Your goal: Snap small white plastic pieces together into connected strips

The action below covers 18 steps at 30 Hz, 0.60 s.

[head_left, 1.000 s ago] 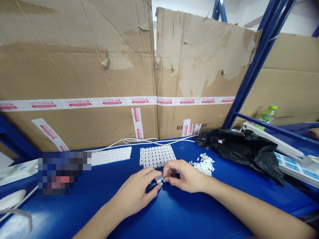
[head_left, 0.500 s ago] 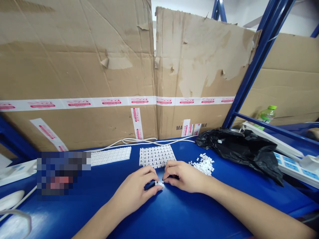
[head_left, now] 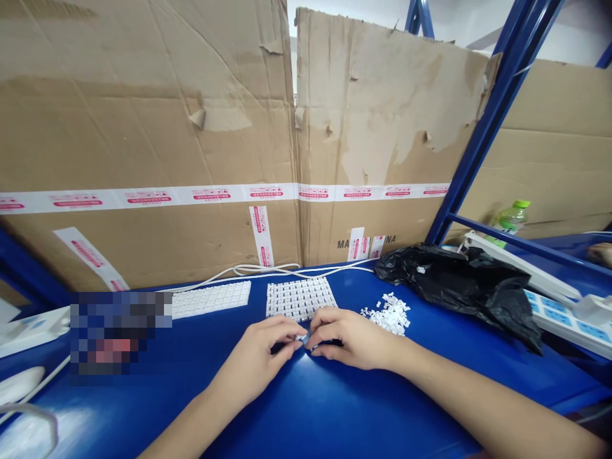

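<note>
In the head view, the left hand [head_left: 261, 354] pinches a small white piece [head_left: 301, 338] in front of the white grid [head_left: 299, 298]. The right hand [head_left: 348, 339] curls its fingers close to that piece, but I cannot tell if they hold anything. A pile of white bits [head_left: 391, 315] lies on the blue table [head_left: 306, 411].

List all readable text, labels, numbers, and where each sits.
"MA ... INA": right cardboard, dark capitals, middle covered by tape.
Red print and symbols on the tape: too small to read.
Bottle label: marks too small and blurred to read.
No legible numbers.
</note>
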Each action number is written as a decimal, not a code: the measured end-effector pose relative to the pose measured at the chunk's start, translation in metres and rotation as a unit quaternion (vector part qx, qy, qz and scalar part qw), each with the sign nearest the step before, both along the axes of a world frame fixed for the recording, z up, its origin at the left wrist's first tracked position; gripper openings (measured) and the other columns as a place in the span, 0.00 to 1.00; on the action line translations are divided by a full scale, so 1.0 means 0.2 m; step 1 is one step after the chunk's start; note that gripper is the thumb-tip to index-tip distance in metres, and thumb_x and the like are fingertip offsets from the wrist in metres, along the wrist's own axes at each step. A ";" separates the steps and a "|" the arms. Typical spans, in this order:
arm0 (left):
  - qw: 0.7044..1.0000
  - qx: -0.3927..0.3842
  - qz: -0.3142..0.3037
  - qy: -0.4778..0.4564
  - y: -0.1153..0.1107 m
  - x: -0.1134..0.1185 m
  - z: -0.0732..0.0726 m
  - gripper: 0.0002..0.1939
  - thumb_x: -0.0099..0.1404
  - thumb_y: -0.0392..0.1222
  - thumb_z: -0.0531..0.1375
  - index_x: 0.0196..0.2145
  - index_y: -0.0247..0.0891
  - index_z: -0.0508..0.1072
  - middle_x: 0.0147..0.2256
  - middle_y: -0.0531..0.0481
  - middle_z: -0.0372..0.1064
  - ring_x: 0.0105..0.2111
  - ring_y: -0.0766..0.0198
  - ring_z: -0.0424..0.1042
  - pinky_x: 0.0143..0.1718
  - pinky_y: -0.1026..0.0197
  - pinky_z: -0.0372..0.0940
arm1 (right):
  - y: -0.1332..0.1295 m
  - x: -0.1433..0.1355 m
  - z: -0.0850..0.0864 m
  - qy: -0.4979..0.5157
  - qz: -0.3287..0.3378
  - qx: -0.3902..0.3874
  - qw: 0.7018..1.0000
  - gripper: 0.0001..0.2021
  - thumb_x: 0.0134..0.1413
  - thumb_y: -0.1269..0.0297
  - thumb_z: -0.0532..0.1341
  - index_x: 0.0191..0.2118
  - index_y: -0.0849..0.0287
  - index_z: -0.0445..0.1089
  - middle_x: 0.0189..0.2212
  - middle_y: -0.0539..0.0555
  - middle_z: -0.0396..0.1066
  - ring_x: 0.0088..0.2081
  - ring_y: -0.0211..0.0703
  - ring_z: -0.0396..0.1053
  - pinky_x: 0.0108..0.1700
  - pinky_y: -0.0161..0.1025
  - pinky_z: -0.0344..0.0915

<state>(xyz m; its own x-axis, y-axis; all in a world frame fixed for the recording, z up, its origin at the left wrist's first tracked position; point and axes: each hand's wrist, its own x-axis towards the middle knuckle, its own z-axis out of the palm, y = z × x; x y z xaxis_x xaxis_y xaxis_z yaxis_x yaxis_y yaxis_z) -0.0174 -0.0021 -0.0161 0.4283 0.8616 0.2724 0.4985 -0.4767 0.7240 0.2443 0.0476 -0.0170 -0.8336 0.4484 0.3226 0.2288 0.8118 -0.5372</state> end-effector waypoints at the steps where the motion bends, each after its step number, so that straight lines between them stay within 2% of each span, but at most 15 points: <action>1: 1.000 -0.015 0.003 -0.018 0.00 0.00 0.00 0.11 0.73 0.40 0.62 0.46 0.46 0.85 0.47 0.48 0.82 0.44 0.57 0.82 0.48 0.56 0.78 | 0.00 0.00 -0.01 0.002 0.004 0.000 1.000 0.08 0.69 0.69 0.68 0.50 0.55 0.82 0.47 0.55 0.77 0.49 0.46 0.77 0.57 0.41 0.72; 4: 0.995 -0.071 0.016 -0.070 0.00 0.01 0.00 0.12 0.71 0.43 0.65 0.47 0.44 0.86 0.49 0.46 0.83 0.47 0.54 0.84 0.53 0.53 0.80 | 0.01 -0.01 -0.01 -0.005 0.010 0.005 1.000 0.06 0.71 0.69 0.65 0.47 0.57 0.81 0.44 0.55 0.76 0.46 0.45 0.76 0.54 0.40 0.73; 8: 0.986 -0.122 0.033 -0.110 0.00 0.02 0.00 0.13 0.68 0.46 0.68 0.48 0.41 0.86 0.50 0.43 0.84 0.48 0.50 0.85 0.56 0.49 0.80 | -0.01 -0.01 0.01 -0.021 -0.008 0.024 0.999 0.06 0.72 0.71 0.62 0.48 0.57 0.76 0.44 0.56 0.74 0.45 0.46 0.73 0.51 0.41 0.73; 14: 0.980 -0.147 0.050 -0.123 0.01 0.01 -0.01 0.16 0.67 0.49 0.70 0.49 0.40 0.85 0.47 0.43 0.86 0.47 0.49 0.86 0.55 0.48 0.80 | 0.00 0.01 0.02 -0.033 0.009 0.009 0.999 0.06 0.71 0.71 0.63 0.48 0.57 0.78 0.43 0.55 0.74 0.45 0.45 0.74 0.51 0.40 0.72; 18: 0.980 -0.151 0.048 -0.122 0.01 0.01 -0.01 0.15 0.67 0.49 0.70 0.48 0.40 0.85 0.47 0.43 0.86 0.47 0.49 0.86 0.55 0.48 0.80 | -0.01 0.01 0.02 -0.053 0.002 0.014 0.999 0.10 0.74 0.70 0.61 0.52 0.59 0.79 0.44 0.57 0.74 0.44 0.45 0.75 0.50 0.40 0.72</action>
<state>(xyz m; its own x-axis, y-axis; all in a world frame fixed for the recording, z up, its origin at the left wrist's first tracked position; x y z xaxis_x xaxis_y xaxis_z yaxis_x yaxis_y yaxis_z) -0.0150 -0.0009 -0.0177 0.2951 0.9519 0.0825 0.3252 -0.1813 0.9281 0.2470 0.0464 -0.0134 -0.8653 0.4375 0.2446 0.2801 0.8268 -0.4879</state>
